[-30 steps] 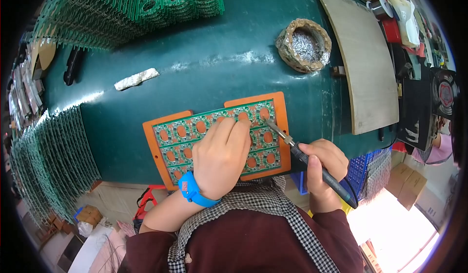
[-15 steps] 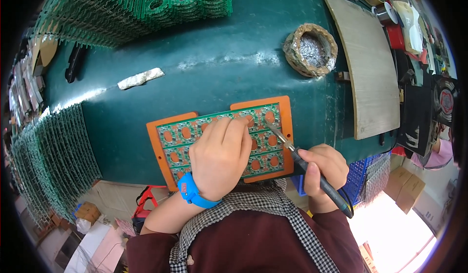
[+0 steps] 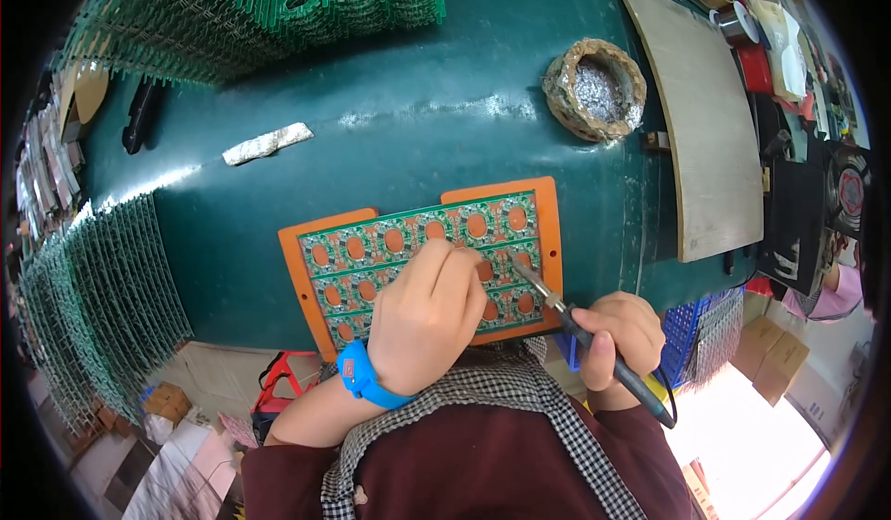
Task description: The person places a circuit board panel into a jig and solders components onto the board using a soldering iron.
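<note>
A green circuit board panel (image 3: 394, 241) with rows of round openings lies in an orange tray (image 3: 544, 223) at the table's near edge. Over the panel's middle rests my left hand (image 3: 432, 297), wearing a blue wrist strap (image 3: 364, 378). Its fingers are pinched together near the second row; what they hold, if anything, is too small to make out. My right hand (image 3: 624, 339) grips a soldering iron (image 3: 585, 334) by its dark handle. The iron's metal tip points up and left, at the panel's second row near its right end.
Tall stacks of green board panels (image 3: 362, 0) stand at the back left, and another stack (image 3: 102, 288) at the left. A rough round pot (image 3: 594, 89) with silvery bits sits at the back right, beside a wooden board (image 3: 705, 130). A white strip (image 3: 267, 144) lies left of centre.
Both hands have shifted toward me, from the panel's top row to its second row. The iron's tip has come down with my right hand. The tray stays nearly in place.
</note>
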Demonstrator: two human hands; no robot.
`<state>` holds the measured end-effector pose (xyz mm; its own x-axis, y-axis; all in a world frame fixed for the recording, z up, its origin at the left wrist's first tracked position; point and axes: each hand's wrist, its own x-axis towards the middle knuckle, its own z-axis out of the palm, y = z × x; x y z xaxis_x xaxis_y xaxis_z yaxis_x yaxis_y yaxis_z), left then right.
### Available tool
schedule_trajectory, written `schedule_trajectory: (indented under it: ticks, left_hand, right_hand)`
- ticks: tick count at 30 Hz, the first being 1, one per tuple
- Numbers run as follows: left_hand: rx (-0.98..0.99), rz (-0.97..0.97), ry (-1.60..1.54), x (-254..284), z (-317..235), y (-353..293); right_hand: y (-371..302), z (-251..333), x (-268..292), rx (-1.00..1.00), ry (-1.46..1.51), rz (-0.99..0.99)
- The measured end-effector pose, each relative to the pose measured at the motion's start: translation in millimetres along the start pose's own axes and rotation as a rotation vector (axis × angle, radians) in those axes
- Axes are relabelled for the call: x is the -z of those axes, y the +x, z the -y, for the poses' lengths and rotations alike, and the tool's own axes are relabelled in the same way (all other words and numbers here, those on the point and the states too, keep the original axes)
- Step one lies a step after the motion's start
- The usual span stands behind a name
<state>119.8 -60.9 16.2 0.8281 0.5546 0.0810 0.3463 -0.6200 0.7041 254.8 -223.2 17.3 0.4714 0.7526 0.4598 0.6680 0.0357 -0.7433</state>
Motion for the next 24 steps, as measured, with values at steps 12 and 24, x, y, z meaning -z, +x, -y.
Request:
schedule_trajectory:
  ticks: [12, 24]
  left_hand:
    - [-0.123, 0.087, 0.146, 4.1, -5.0, -12.6]
    - [-0.128, 0.024, 0.024, -5.1, -6.6, -39.6]
  right_hand:
    - [-11.6, 8.2, -4.9, -0.016, -0.035, 0.036]
    - [-38.3, 15.3, 1.1, 0.031, -0.006, 0.025]
